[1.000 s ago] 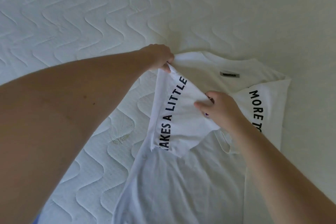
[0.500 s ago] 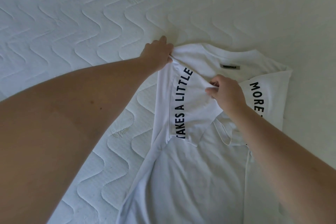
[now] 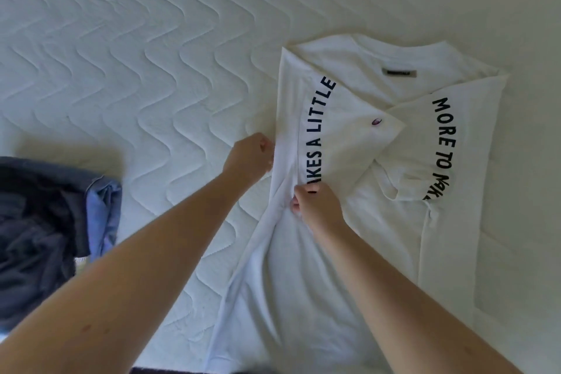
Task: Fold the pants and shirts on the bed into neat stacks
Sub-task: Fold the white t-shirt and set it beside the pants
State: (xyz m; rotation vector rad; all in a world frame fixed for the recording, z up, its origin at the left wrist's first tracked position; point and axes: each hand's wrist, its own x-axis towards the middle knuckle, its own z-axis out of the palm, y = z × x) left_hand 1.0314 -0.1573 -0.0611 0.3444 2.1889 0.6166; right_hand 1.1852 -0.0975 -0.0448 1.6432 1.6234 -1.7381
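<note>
A white T-shirt (image 3: 349, 252) with black curved lettering lies back-up on the bed, collar far from me, a dark label (image 3: 399, 72) at its neck. Both sleeves are folded inward over the back. My left hand (image 3: 250, 156) pinches the shirt's left folded edge at mid height. My right hand (image 3: 315, 206) grips the cloth just inside that edge, below the left sleeve's lettering. The fabric bunches into a ridge between the two hands.
The quilted white mattress (image 3: 136, 70) stretches left and beyond the shirt. A heap of dark and light-blue clothes (image 3: 45, 231) lies at the left edge, near my left forearm. A dark strip (image 3: 170, 370) shows at the bottom edge.
Both hands have left the shoulder and sleeve and come down toward me along the shirt's left edge. The left sleeve now lies flat. The view has shifted, bringing the dark clothes heap in.
</note>
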